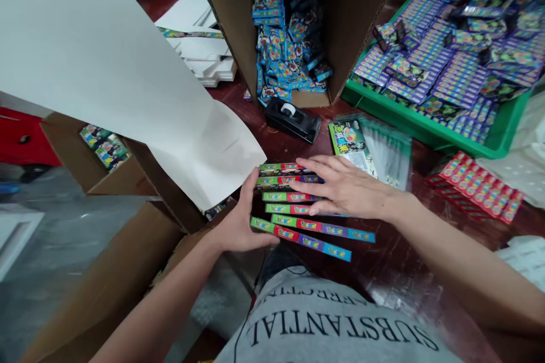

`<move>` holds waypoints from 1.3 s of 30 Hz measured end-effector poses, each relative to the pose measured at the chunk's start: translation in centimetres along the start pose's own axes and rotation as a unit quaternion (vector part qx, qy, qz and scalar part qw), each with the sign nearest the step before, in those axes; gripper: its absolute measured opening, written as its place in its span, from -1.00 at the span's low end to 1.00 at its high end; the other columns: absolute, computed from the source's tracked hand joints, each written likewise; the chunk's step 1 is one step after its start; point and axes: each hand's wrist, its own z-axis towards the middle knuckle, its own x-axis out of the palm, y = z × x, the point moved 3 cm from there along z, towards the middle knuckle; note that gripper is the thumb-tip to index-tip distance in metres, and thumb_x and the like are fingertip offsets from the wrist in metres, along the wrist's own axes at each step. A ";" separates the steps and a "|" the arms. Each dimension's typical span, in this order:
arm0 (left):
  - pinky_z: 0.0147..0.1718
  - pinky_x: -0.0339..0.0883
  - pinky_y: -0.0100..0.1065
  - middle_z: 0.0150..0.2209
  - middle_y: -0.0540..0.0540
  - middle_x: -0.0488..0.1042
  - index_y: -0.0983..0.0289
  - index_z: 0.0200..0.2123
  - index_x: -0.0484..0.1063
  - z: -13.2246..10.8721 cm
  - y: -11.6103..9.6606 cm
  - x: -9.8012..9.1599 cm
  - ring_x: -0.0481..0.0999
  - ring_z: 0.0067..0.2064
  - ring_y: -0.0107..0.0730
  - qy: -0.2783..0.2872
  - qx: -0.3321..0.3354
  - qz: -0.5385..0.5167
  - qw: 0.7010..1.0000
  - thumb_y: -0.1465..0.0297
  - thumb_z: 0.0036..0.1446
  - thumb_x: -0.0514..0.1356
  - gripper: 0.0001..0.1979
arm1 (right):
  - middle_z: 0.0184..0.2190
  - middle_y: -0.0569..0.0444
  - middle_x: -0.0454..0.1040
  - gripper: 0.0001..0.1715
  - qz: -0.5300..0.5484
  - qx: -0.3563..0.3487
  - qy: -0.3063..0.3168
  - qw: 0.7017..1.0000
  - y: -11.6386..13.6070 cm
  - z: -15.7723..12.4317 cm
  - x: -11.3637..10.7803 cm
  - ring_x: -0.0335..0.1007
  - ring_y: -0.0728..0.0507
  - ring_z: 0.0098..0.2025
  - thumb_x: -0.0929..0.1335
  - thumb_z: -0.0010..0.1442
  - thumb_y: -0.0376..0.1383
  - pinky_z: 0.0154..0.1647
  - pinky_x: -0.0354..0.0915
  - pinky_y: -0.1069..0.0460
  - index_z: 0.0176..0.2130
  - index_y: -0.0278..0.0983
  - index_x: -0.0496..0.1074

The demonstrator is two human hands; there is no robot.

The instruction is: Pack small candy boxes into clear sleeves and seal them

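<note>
Several long strips of small coloured boxes (317, 236) lie side by side on the dark red table (395, 264), green, red, purple and blue along each strip. My left hand (239, 221) presses its fingers against the strips' left ends, fingers together and stretched out. My right hand (346, 187) lies flat on top of the far strips, fingers spread and pointing left. Neither hand grips anything.
A black tape dispenser (293, 117) stands behind the strips. Clear bags with printed cards (369, 147) lie right of it. An open cardboard box of blue packs (289, 39), a green tray of purple packs (451, 62), red packs (479, 187), and a large white sheet (106, 62) surround them.
</note>
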 end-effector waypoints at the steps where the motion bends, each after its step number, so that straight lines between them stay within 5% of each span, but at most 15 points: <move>1: 0.39 -0.13 0.32 0.52 0.27 -0.35 0.03 0.48 -0.51 0.0 0.2 0.1 -0.14 0.49 0.29 0.019 -0.001 0.003 1.000 0.16 -0.18 0.57 0.49 | 0.49 -0.08 -0.01 -0.25 -0.002 0.006 0.006 1.000 0.4 -0.2 0.0 0.02 -0.45 0.42 0.24 0.36 0.16 0.30 0.12 -0.44 0.42 0.04 0.13; 5: 0.41 -0.26 0.32 0.52 0.26 -0.48 0.03 0.47 -0.58 -0.1 1.0 0.7 -0.29 0.50 0.31 0.035 0.010 0.010 0.999 0.17 -0.21 0.59 0.54 | 0.52 -0.21 -0.22 0.02 0.029 0.037 -0.045 0.998 2.0 -2.9 -0.6 -0.19 -0.41 0.51 0.21 0.34 0.22 0.39 0.03 -0.40 0.50 -0.20 -0.18; 8: 0.41 -0.20 0.31 0.51 0.30 -0.32 0.04 0.48 -0.49 -0.2 1.3 1.1 -0.15 0.49 0.31 0.037 0.023 -0.005 0.999 0.17 -0.16 0.57 0.46 | 0.54 -0.15 -0.30 0.09 -0.019 0.058 -0.080 0.995 4.0 -5.6 0.0 -0.34 -0.49 0.52 0.33 0.19 0.29 0.43 -0.17 -0.49 0.47 -0.13 0.00; 11: 0.41 -0.20 0.31 0.49 0.32 -0.24 0.05 0.49 -0.44 -0.3 1.3 1.4 -0.10 0.47 0.32 0.029 0.029 -0.009 0.999 0.14 -0.19 0.57 0.46 | 0.52 -0.10 -0.13 -0.10 -0.075 0.074 -0.072 0.992 6.1 -7.4 2.2 -0.24 -0.50 0.51 0.39 0.22 0.18 0.42 -0.25 -0.54 0.39 -0.07 0.19; 15: 0.41 -0.20 0.29 0.49 0.32 -0.29 0.05 0.48 -0.45 -0.3 0.9 1.6 -0.15 0.48 0.32 0.025 0.023 0.000 0.999 0.11 -0.19 0.56 0.46 | 0.48 -0.04 0.03 -0.34 -0.080 0.108 -0.092 0.987 7.2 -8.1 4.3 -0.10 -0.41 0.49 0.39 0.31 -0.10 0.43 -0.14 -0.52 0.34 -0.03 0.27; 19: 0.41 -0.19 0.29 0.48 0.32 -0.29 0.07 0.48 -0.45 -0.4 0.4 1.7 -0.17 0.48 0.31 0.034 0.031 0.011 0.999 0.10 -0.16 0.54 0.43 | 0.51 0.00 -0.06 -0.41 -0.053 0.101 -0.087 0.990 7.1 -7.7 4.1 -0.21 -0.50 0.51 0.42 0.28 -0.09 0.37 -0.06 -0.59 0.26 0.02 0.37; 22: 0.40 -0.18 0.31 0.46 0.32 -0.25 0.08 0.48 -0.42 -0.6 0.2 1.7 -0.16 0.47 0.32 0.035 0.049 0.019 0.998 0.09 -0.16 0.54 0.41 | 0.45 0.04 0.13 -0.42 -0.062 0.078 -0.074 0.992 6.9 -7.5 3.7 -0.13 -0.46 0.49 0.40 0.30 -0.09 0.39 -0.04 -0.57 0.27 0.01 0.36; 26: 0.40 -0.15 0.31 0.42 0.32 -0.16 0.09 0.47 -0.31 -0.5 -0.3 1.7 -0.15 0.46 0.29 0.028 0.074 0.037 0.996 0.12 -0.16 0.54 0.35 | 0.40 0.14 0.24 -0.35 -0.056 0.053 -0.083 0.994 6.3 -8.2 3.8 0.06 -0.32 0.45 0.36 0.35 -0.17 0.45 -0.08 -0.47 0.36 0.06 0.22; 29: 0.38 -0.05 0.29 0.35 0.30 -0.03 0.09 0.44 -0.18 -0.5 -0.4 1.8 -0.07 0.44 0.25 0.024 0.087 0.032 0.995 0.15 -0.11 0.52 0.22 | 0.48 0.13 0.05 -0.11 -0.003 0.073 -0.159 0.985 5.4 -8.7 4.0 -0.11 -0.37 0.50 0.36 0.31 0.04 0.46 -0.19 -0.50 0.46 0.11 -0.06; 32: 0.36 -0.04 0.34 0.34 0.28 -0.03 0.05 0.45 -0.21 -0.6 -0.2 2.2 -0.05 0.42 0.30 0.020 0.102 0.036 0.994 0.13 -0.12 0.51 0.24 | 0.55 0.10 -0.28 -0.05 0.120 0.175 -0.270 0.939 4.2 -8.7 4.5 -0.36 -0.34 0.54 0.00 0.35 0.25 0.45 -0.09 -0.44 0.50 -0.02 -0.43; 35: 0.35 -0.10 0.39 0.36 0.29 -0.10 0.03 0.46 -0.36 -0.9 0.3 2.5 -0.05 0.40 0.37 0.002 0.100 0.045 0.994 0.09 -0.16 0.53 0.35 | 0.55 0.15 -0.46 -0.08 0.257 0.218 -0.254 0.907 3.8 -8.0 5.7 -0.44 -0.22 0.55 -0.36 0.28 0.16 0.47 -0.02 -0.30 0.48 -0.10 -0.55; 39: 0.32 0.00 0.38 0.28 0.28 0.02 0.06 0.43 -0.20 -1.2 0.6 2.3 0.03 0.37 0.27 -0.053 0.114 0.048 0.991 0.14 -0.16 0.54 0.26 | 0.54 -0.03 -0.36 0.06 0.241 0.170 -0.195 0.936 3.9 -7.5 4.3 -0.38 -0.36 0.54 0.01 0.28 0.35 0.47 -0.08 -0.38 0.50 -0.08 -0.38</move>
